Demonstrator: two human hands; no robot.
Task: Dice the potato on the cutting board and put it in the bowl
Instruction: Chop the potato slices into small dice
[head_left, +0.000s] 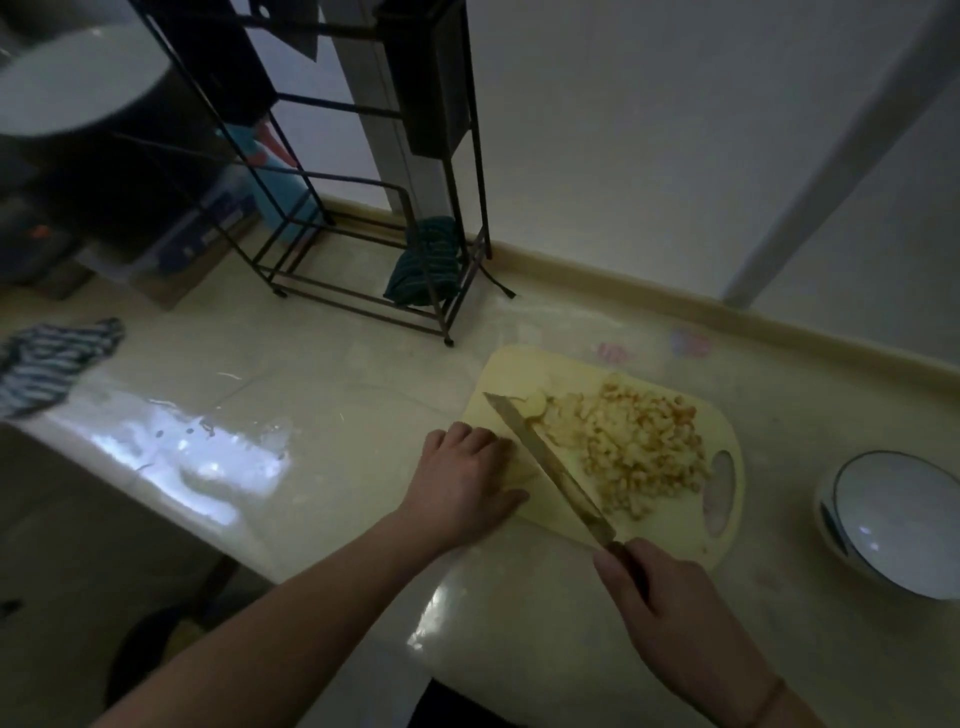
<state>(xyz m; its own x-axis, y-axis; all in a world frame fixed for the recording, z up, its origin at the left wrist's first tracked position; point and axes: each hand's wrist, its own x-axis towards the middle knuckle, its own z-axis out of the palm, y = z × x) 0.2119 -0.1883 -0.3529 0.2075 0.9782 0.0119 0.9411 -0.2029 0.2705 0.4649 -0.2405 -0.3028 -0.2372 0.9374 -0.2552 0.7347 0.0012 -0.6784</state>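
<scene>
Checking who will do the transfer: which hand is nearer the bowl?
Right. The right hand grips the knife at the board's near edge, beside the bowl; the left hand rests across the board.

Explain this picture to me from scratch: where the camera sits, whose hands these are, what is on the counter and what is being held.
There is no machine here. One wide-angle camera is worn on a person's head and looks forward and down, so the two bare arms entering from the bottom are that person's own.

The right hand grips the handle of a kitchen knife, whose blade lies slanted across a pale cutting board. The left hand rests on the board's left part, fingers curled down; what is beneath them is hidden. Right of the blade lies a pile of diced potato, with a few uncut slices near the knife tip.

To the right of the board stands a white bowl, with nothing in it that shows. Further back are a black wire rack and a striped cloth at the left.
</scene>
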